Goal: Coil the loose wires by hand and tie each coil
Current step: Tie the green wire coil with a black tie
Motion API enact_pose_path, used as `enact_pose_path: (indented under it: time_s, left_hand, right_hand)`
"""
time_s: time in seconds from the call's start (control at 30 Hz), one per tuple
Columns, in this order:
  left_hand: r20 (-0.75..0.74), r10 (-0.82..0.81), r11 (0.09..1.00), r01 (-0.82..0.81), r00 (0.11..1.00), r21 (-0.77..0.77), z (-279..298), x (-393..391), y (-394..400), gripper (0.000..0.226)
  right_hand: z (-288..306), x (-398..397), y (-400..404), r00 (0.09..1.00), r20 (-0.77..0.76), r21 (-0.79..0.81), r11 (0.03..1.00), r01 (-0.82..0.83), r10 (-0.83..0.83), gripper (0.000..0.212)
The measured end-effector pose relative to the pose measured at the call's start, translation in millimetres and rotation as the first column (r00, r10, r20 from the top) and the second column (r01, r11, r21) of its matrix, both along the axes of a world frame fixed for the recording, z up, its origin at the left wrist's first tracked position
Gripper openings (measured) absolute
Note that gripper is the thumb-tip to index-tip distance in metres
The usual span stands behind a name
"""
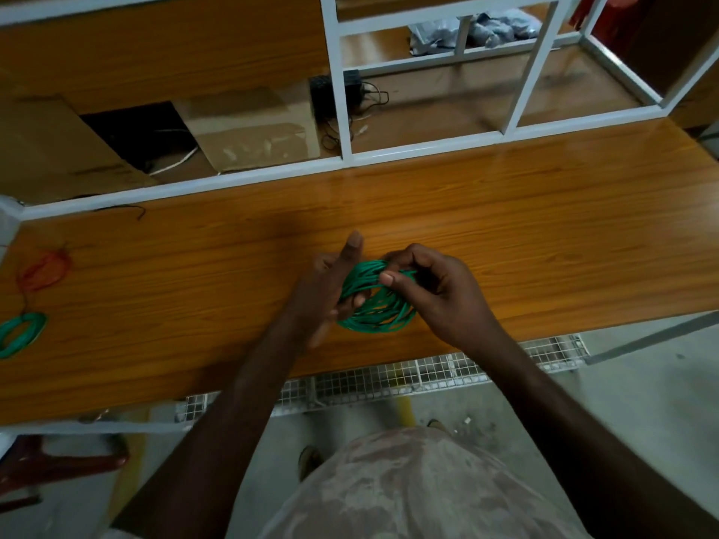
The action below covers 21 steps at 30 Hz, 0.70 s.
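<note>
Two hands worked over one green wire coil (375, 301) above the wooden bench top (505, 212), near the bench's front edge. The left hand (330, 293) had its fingers threaded through the coil's opening, curled round the near-left strands, with the index finger pointing up and away. The right hand (432, 293) pinched the top of the coil between thumb and curled fingers, clamped on the green strands. The coil sat tilted, its lower loop close to the bench surface; whether it touched the wood could not be told.

At the bench's far left end lay a second green coil (19, 334), flat on the wood, and just behind it an orange coil (44, 271), both well apart from the hands. Behind the bench stood a white metal frame (338, 91), with cardboard sheets (249, 130) and a small black device (323, 93) with thin cables beyond it. Below the bench's front edge ran a white wire-mesh tray (428, 373).
</note>
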<state>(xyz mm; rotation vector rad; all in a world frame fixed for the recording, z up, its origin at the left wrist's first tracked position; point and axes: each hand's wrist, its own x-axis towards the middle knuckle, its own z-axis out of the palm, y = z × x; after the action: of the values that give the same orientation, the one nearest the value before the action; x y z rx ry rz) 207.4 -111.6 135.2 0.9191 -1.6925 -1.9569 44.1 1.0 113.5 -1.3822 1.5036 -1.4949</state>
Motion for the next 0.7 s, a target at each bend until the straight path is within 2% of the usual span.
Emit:
enact_pose_path:
  time_s: [0.1,0.17,0.3,0.4,0.5,0.57,0.7]
  left_hand:
    - [-0.051,0.168,0.985,-0.169,0.985,-0.030,-2,-9,9,0.061]
    - [-0.086,0.262,0.963,-0.267,0.961,-0.046,-7,-15,15,0.054]
    - [-0.085,0.362,0.892,-0.371,0.928,-0.258,-22,-22,22,0.034]
    - [0.008,0.442,0.800,-0.390,0.897,-0.456,-31,-23,25,0.033]
    - [0.032,0.462,0.728,-0.358,0.886,-0.584,-39,-17,23,0.033]
    - [0.040,0.495,0.709,-0.376,0.868,-0.597,-44,-13,26,0.031]
    - [0.014,0.642,0.638,-0.524,0.767,-0.565,-47,4,26,0.028]
  right_hand:
    - [-7,8,-5,0.994,-0.046,-0.040,0.994,0.098,-0.100,0.009]
    - [-9,10,-10,0.988,-0.037,-0.041,0.988,0.150,-0.151,0.008]
    - [-13,5,-21,0.970,-0.035,-0.019,0.970,0.241,-0.241,0.010]
    - [-17,6,-26,0.975,-0.037,-0.015,0.976,0.217,-0.218,0.009]
    - [-20,8,-32,0.978,-0.005,-0.004,0.978,0.211,-0.211,0.009]
    - [-22,11,-37,0.981,0.000,0.009,0.981,0.192,-0.192,0.009]
    - [-22,35,-55,0.990,0.005,0.036,0.989,0.141,-0.141,0.013]
